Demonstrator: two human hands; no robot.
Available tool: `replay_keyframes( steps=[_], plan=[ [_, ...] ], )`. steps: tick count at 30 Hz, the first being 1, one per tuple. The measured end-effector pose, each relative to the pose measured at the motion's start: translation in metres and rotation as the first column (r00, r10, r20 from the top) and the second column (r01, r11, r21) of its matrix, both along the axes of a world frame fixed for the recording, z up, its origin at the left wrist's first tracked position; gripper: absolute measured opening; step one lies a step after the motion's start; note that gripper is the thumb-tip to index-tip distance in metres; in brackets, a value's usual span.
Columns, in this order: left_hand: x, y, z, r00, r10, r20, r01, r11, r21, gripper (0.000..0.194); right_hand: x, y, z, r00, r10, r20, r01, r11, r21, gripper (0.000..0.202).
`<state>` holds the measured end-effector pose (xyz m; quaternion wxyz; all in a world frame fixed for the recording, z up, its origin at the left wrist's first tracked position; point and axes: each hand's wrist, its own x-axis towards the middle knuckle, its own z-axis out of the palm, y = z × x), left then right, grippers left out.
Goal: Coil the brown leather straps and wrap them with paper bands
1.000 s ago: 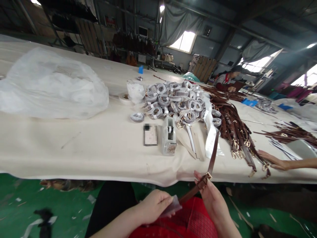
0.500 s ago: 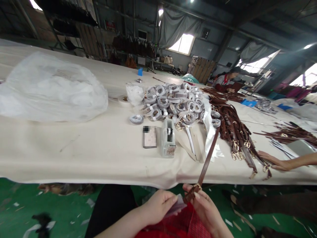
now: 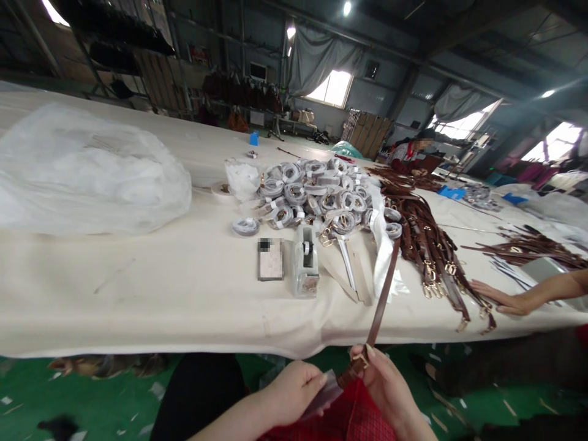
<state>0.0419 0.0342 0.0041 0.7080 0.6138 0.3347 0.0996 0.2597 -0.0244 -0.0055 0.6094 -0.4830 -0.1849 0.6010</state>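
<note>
Below the table's front edge, my right hand point(image 3: 383, 376) pinches a brown leather strap point(image 3: 384, 297) close to its gold buckle point(image 3: 362, 359). The strap runs up from there onto the table, toward the pile of brown straps point(image 3: 420, 236). To its left, my left hand point(image 3: 298, 389) is closed on a clear plastic sleeve point(image 3: 325, 392), into which the strap's end appears to run. Behind, on the table, lies a heap of coiled straps wrapped in plastic point(image 3: 316, 190).
A tape dispenser point(image 3: 305, 266), a phone point(image 3: 271, 260) and scissors point(image 3: 346, 263) lie near the table's front. A large plastic bag point(image 3: 92, 177) fills the left. At the right, another person's hand point(image 3: 509, 301) rests by the straps; a further person point(image 3: 411, 156) sits farther back.
The camera view has shifted slightly, so the table appears lower and further left. Both hands keep their hold on the strap and sleeve, with the buckle turned a little.
</note>
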Motion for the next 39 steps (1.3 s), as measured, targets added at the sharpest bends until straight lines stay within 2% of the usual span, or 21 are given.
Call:
replay_keyframes(
  steps=[7, 11, 17, 20, 22, 25, 28, 31, 34, 36, 39],
  plan=[
    [0.01, 0.007, 0.006, 0.999, -0.014, 0.052, 0.015, 1.0, -0.021, 0.071, 0.001, 0.004, 0.0, 0.997, 0.006, 0.074, -0.007, 1.0, 0.008, 0.035],
    [0.017, 0.01, 0.004, 0.996, -0.021, 0.087, 0.022, 1.0, -0.001, 0.07, 0.001, 0.006, 0.0, 0.997, 0.0, 0.074, 0.001, 1.0, -0.006, 0.037],
    [0.037, 0.009, -0.006, 0.992, 0.08, 0.095, -0.078, 0.997, -0.025, 0.078, 0.003, 0.012, 0.002, 0.989, 0.096, 0.112, -0.094, 0.995, -0.018, 0.036],
    [0.046, 0.009, -0.009, 0.991, 0.099, 0.086, -0.096, 0.995, -0.037, 0.078, 0.011, 0.021, 0.001, 0.993, 0.057, 0.102, -0.054, 0.998, -0.031, 0.038],
    [0.048, 0.01, -0.008, 0.993, 0.091, 0.081, -0.088, 0.995, -0.04, 0.077, 0.017, 0.028, 0.002, 0.998, -0.026, 0.055, 0.028, 0.999, -0.034, 0.04],
    [0.043, 0.009, 0.001, 0.995, 0.073, 0.075, -0.07, 0.997, -0.043, 0.077, 0.022, 0.032, 0.008, 0.985, -0.156, 0.075, 0.159, 0.986, -0.04, 0.036],
    [0.025, 0.006, 0.018, 0.996, 0.047, 0.074, -0.044, 0.998, -0.04, 0.072, 0.018, 0.02, 0.018, 0.972, -0.184, 0.149, 0.179, 0.983, 0.044, 0.032],
    [0.001, 0.002, 0.042, 0.992, -0.073, 0.101, 0.072, 0.997, 0.013, 0.07, 0.011, -0.002, 0.027, 0.974, -0.109, 0.201, 0.082, 0.987, 0.14, 0.028],
    [-0.015, 0.002, 0.061, 0.974, -0.177, 0.139, 0.161, 0.98, 0.119, 0.071, 0.002, -0.014, 0.031, 0.954, -0.027, 0.298, -0.02, 0.988, 0.155, 0.027],
    [-0.018, 0.002, 0.065, 0.979, -0.143, 0.146, 0.113, 0.973, 0.199, 0.068, -0.006, -0.012, 0.031, 0.908, -0.032, 0.418, -0.023, 0.992, 0.125, 0.029],
    [-0.016, 0.0, 0.056, 0.991, -0.075, 0.114, 0.043, 0.964, 0.263, 0.067, -0.018, -0.001, 0.027, 0.831, -0.012, 0.556, -0.042, 0.996, 0.084, 0.034]
  ],
)
